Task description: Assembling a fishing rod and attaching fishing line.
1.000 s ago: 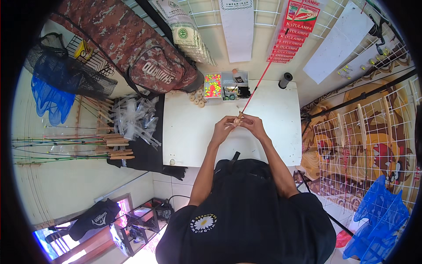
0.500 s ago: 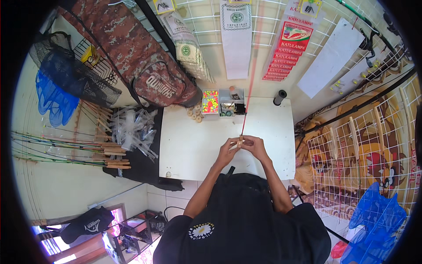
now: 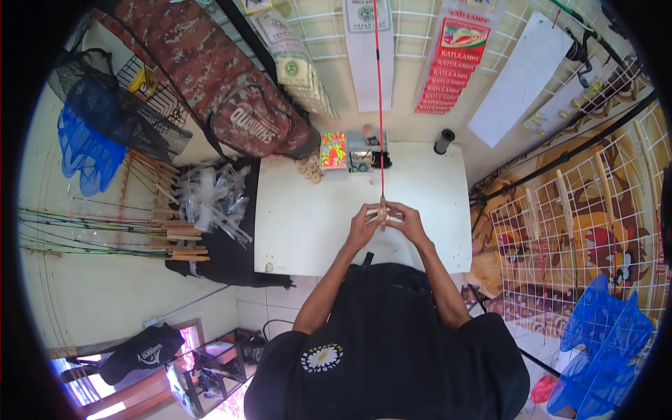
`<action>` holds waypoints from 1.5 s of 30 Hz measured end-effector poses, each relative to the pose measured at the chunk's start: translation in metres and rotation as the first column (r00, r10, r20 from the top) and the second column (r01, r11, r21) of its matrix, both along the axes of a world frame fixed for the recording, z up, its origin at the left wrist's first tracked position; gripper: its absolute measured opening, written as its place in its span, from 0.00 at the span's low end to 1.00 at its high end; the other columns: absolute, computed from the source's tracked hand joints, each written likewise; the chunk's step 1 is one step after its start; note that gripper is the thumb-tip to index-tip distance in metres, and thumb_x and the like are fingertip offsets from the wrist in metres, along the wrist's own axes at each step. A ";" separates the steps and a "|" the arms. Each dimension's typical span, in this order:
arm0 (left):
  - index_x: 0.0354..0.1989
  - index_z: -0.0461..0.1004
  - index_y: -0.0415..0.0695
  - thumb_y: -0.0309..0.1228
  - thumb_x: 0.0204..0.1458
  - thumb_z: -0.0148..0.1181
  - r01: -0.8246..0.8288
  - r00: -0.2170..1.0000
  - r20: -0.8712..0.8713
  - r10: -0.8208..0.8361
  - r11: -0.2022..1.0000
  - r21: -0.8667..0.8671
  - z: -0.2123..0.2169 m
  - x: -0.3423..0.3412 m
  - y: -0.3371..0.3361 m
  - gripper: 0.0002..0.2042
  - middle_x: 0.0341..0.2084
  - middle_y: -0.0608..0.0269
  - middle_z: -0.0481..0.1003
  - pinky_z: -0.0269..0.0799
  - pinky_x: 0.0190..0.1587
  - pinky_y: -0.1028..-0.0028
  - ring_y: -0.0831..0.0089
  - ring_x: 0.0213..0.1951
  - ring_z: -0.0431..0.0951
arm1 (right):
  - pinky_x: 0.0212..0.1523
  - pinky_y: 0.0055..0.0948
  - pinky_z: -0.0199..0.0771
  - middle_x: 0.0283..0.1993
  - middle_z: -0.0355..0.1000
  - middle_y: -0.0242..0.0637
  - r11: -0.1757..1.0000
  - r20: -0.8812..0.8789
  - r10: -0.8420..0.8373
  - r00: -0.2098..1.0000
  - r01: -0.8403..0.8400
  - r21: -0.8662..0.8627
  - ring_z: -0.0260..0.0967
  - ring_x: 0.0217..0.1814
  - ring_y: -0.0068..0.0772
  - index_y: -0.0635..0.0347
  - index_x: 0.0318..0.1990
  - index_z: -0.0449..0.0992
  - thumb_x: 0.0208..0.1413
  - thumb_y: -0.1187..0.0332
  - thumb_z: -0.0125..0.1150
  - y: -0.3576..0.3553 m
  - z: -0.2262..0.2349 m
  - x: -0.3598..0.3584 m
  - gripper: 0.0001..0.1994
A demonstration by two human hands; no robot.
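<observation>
A thin red fishing rod (image 3: 381,105) points straight away from me over the white table (image 3: 315,238), its tip running past the upper edge of the picture. Its short wooden handle (image 3: 383,210) sits between my two hands above the table's near part. My left hand (image 3: 362,225) grips the handle from the left with bent fingers. From the right, my right hand (image 3: 406,220) closes on the same handle, fingertips meeting those of the left. The fingers partly cover the handle.
At the table's back stand a box of bright floats (image 3: 334,150), a compartment box (image 3: 360,162), cork-like rings (image 3: 309,169) and a black cylinder (image 3: 444,142). A camouflage rod bag (image 3: 231,91) leans at left near plastic-wrapped pieces (image 3: 210,199). Wire grid (image 3: 518,231) flanks the right.
The rod has swung from a rightward slant to pointing straight ahead and shows sharply instead of blurred. Both hands remain on the handle. The whole view has shifted slightly.
</observation>
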State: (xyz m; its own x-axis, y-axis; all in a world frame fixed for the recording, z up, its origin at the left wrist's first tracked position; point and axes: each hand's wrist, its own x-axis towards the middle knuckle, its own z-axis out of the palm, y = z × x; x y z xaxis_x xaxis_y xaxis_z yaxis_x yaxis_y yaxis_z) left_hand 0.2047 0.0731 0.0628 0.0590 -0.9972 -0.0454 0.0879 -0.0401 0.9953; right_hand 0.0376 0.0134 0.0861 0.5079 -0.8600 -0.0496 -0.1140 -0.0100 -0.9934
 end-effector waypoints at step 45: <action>0.48 0.63 0.42 0.22 0.54 0.58 0.199 0.975 0.081 -0.206 0.977 0.080 0.020 0.015 -0.008 0.15 0.52 0.54 0.70 0.73 0.52 0.65 0.66 0.57 0.70 | 0.60 0.39 0.63 0.57 0.64 0.43 0.890 0.144 0.200 0.969 -0.241 0.386 0.61 0.61 0.36 0.52 0.64 0.58 0.59 0.70 0.39 -0.017 0.007 0.000 0.24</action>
